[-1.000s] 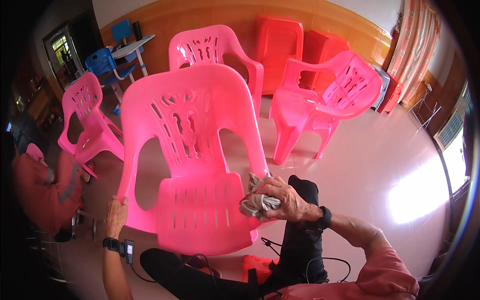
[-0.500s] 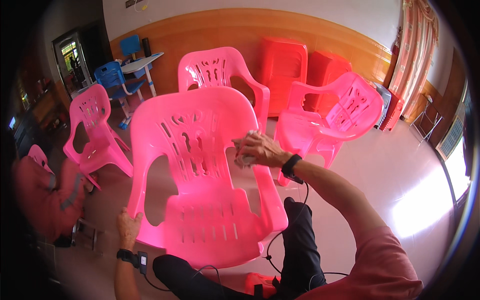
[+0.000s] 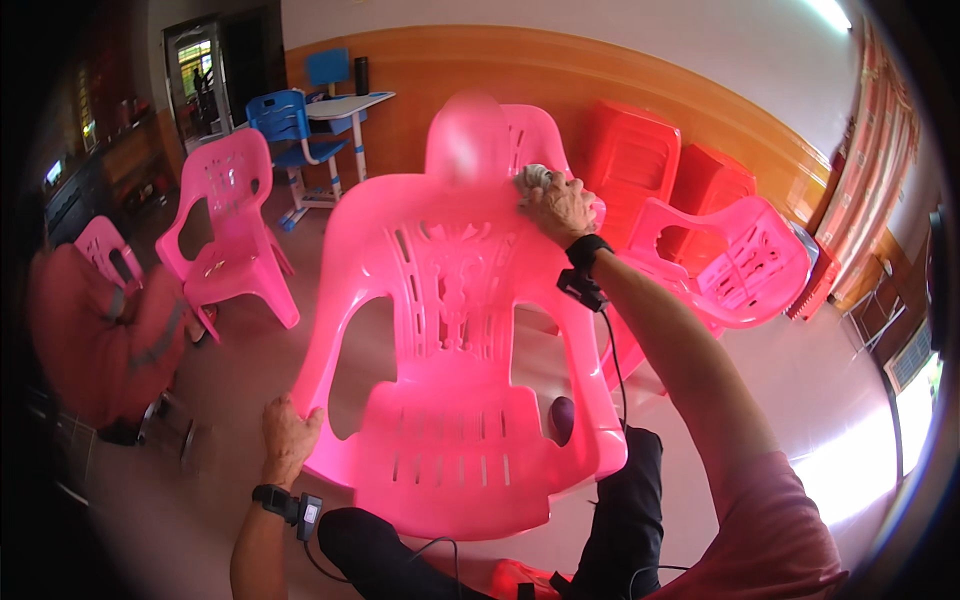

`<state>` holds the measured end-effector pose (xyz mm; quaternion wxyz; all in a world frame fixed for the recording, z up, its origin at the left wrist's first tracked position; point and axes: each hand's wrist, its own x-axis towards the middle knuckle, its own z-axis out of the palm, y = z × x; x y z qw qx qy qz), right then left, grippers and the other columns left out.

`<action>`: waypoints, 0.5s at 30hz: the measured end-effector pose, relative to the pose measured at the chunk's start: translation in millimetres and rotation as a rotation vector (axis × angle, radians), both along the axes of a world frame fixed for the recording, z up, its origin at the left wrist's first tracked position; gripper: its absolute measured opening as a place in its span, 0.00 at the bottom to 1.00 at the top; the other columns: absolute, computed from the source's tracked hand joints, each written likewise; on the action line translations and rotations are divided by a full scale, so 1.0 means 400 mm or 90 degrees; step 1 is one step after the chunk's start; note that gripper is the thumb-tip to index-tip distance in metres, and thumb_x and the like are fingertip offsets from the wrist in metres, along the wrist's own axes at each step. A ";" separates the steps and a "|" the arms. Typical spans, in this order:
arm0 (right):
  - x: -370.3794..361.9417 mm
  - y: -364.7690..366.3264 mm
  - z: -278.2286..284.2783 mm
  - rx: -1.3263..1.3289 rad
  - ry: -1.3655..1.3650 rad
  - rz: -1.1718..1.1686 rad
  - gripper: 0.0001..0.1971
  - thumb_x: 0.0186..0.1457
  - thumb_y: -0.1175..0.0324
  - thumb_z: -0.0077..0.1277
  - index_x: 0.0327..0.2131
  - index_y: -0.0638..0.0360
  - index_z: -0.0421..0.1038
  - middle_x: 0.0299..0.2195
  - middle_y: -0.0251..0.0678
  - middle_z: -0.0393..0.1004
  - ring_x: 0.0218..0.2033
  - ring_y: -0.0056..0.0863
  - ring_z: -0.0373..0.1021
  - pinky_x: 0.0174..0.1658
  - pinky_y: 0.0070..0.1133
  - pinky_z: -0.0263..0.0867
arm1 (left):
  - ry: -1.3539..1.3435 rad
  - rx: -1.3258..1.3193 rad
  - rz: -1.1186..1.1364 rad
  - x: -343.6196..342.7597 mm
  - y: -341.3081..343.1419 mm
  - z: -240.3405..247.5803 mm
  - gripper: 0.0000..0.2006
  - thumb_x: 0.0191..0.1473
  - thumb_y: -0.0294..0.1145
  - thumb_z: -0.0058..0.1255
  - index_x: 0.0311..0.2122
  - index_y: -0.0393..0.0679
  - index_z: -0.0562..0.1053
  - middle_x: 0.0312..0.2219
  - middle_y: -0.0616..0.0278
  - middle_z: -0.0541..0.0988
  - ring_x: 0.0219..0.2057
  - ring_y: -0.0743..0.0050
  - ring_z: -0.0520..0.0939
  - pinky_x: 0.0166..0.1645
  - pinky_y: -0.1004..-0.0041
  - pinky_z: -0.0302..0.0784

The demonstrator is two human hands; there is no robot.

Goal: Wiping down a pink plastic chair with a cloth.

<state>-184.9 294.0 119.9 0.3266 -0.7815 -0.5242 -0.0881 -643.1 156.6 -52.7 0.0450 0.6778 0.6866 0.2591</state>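
A pink plastic armchair (image 3: 452,374) with a slotted seat and a cut-out pattern in its backrest stands in front of my knees, its seat facing me. At the lower left, my left hand (image 3: 290,435) is closed around the front of the chair's left arm. My right hand (image 3: 562,208) is closed on a crumpled, greyish-white cloth (image 3: 534,178) at the upper right corner of the backrest. The fingers partly cover the cloth. Both wrists wear black bands with small devices and cables.
More pink chairs stand around: one at left (image 3: 235,200), one behind (image 3: 540,135), one tipped at right (image 3: 755,265). Red stacked plastic furniture (image 3: 628,150) is by the wall. A person in red (image 3: 105,345) is at far left. A blue chair (image 3: 280,120) stands beside a desk (image 3: 350,105).
My right hand has moved the cloth up from the side of the backrest to its upper right corner. My left hand keeps its hold. The whole view has shifted.
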 end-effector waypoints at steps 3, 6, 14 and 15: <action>-0.031 0.036 0.026 -0.052 -0.040 -0.001 0.26 0.54 0.49 0.46 0.51 0.53 0.66 0.52 0.47 0.65 0.56 0.57 0.56 0.52 0.52 0.56 | 0.021 -0.013 0.004 0.002 -0.001 -0.001 0.22 0.43 0.38 0.60 0.36 0.27 0.72 0.34 0.37 0.77 0.42 0.39 0.75 0.50 0.55 0.71; -0.047 0.107 0.023 -0.045 -0.072 -0.010 0.25 0.53 0.49 0.46 0.50 0.52 0.68 0.52 0.47 0.67 0.56 0.57 0.56 0.54 0.52 0.54 | 0.012 -0.026 -0.015 -0.003 0.002 -0.002 0.22 0.43 0.38 0.61 0.35 0.26 0.72 0.34 0.37 0.77 0.42 0.40 0.74 0.50 0.55 0.70; -0.277 0.289 0.014 -0.090 -0.280 0.215 0.19 0.55 0.54 0.43 0.47 0.47 0.71 0.49 0.43 0.70 0.54 0.49 0.60 0.53 0.49 0.55 | -0.007 0.017 -0.035 0.009 0.002 0.012 0.20 0.43 0.36 0.61 0.33 0.27 0.72 0.32 0.40 0.76 0.40 0.43 0.75 0.48 0.55 0.71; -0.318 0.307 0.000 -0.048 -0.237 0.233 0.19 0.55 0.54 0.42 0.47 0.48 0.70 0.48 0.43 0.71 0.54 0.48 0.60 0.53 0.48 0.56 | -0.008 0.012 -0.032 0.013 0.003 0.011 0.20 0.43 0.36 0.61 0.33 0.27 0.72 0.32 0.40 0.76 0.40 0.43 0.75 0.48 0.55 0.71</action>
